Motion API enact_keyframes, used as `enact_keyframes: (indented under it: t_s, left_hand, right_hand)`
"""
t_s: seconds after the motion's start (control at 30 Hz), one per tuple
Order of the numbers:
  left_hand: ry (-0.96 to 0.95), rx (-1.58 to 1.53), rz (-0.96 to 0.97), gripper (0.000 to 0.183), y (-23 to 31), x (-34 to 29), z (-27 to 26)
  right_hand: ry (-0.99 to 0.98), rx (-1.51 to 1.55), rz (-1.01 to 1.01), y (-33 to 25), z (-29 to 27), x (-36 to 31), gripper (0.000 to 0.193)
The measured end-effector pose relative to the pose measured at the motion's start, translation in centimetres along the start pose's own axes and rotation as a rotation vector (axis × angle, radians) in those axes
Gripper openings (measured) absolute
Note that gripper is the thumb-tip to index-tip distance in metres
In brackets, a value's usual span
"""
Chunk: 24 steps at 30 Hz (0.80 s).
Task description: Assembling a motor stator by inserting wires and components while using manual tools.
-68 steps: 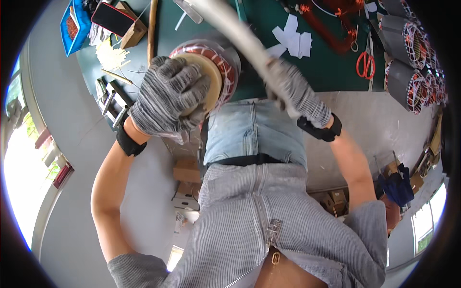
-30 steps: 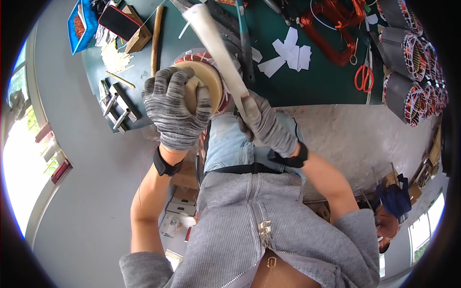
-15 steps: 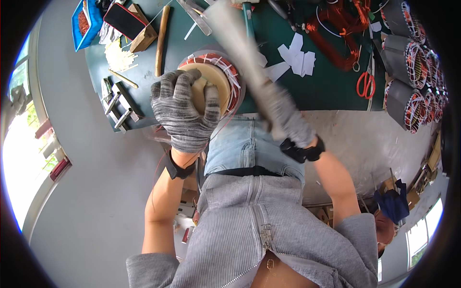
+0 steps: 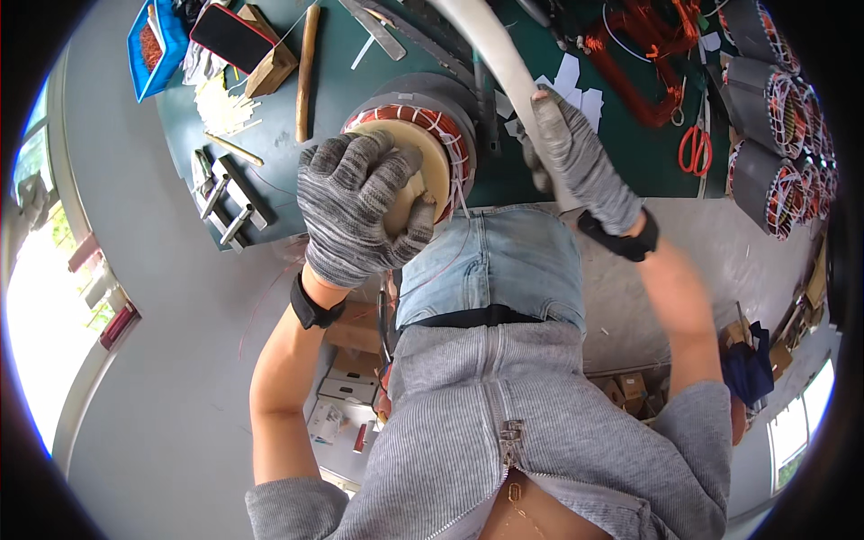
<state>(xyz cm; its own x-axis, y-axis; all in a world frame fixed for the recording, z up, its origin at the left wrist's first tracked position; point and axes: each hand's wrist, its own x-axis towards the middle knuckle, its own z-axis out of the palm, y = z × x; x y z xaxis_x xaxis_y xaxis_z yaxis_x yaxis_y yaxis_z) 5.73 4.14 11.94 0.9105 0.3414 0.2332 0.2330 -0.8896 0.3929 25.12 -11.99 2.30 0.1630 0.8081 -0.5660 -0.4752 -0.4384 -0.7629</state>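
My left hand (image 4: 355, 198), in a grey striped glove, grips a cream round block (image 4: 423, 153) with bent fingers. The block sits against the end of a motor stator (image 4: 427, 90), a dark grey cylinder. Orange-red windings (image 4: 454, 130) laced with white cord ring the block. In a matching glove, my right hand (image 4: 585, 157) is wrapped round a long pale club (image 4: 495, 45). The club slants up and left past the stator's right side, apart from the block; its far end runs out at the top of the view.
Scissors with red handles (image 4: 695, 151) and white paper pieces (image 4: 567, 81) lie right on the green table (image 4: 621, 171). Finished stators (image 4: 760, 103) are stacked at the right edge. To the left are a wooden stick (image 4: 307, 76), a phone (image 4: 232, 38), metal parts (image 4: 238, 202) and a blue bin (image 4: 148, 67).
The pale club and my right hand have swung to the right, away from the stator. My left hand stays on the block, its fingers more bent. The whole view has shifted slightly.
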Motion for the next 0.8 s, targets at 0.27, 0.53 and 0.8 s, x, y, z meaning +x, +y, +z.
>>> enact_keyframes:
  t_s: [0.27,0.53,0.8]
  left_hand:
    - [-0.050,-0.011,0.041,0.038,-0.2,-0.3,-0.5]
    - [-0.054,0.016,0.030,0.036,-0.1,-0.4,-0.6]
    - [-0.056,0.074,-0.004,0.036,0.1,0.0,-0.5]
  right_hand:
    - [-0.032,0.084,0.073,-3.3,0.0,0.7,0.043]
    - [-0.077,-0.290,0.353,-5.4,0.7,1.6,0.044]
    - [-0.170,-0.605,0.200,-5.1,-0.5,0.5,0.043]
